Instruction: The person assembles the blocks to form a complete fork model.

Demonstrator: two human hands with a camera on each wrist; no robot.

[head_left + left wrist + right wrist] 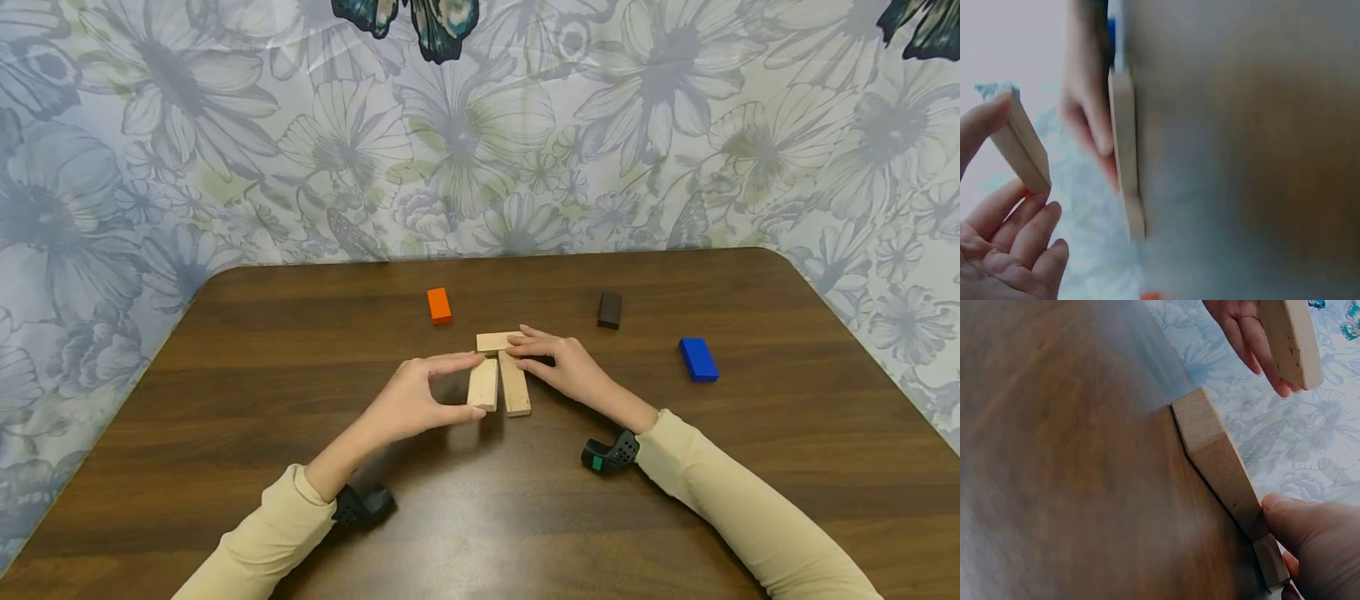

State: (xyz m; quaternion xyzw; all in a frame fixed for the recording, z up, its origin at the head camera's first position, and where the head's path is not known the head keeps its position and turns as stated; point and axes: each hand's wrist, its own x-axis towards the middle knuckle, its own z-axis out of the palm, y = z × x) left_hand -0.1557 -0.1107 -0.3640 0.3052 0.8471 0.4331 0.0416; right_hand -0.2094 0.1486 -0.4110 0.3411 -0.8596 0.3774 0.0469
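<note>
My left hand (416, 396) pinches a plain wooden block (483, 385) by its two ends, thumb at the near end and fingertips at the far one. Both wrist views show this block raised off the table. To its right, another wooden block (514, 385) lies lengthwise on the table. Its far end meets a third wooden block (492, 342) set crosswise. My right hand (566, 367) touches these two resting blocks from the right, with fairly straight fingers over the crosswise block and the thumb by the lengthwise one's side.
On the brown wooden table (225, 375), an orange block (439, 307) lies beyond the wooden blocks. A black block (610, 310) and a blue block (699, 360) lie to the right. A flower-patterned covering (465, 142) rises behind the table's far edge.
</note>
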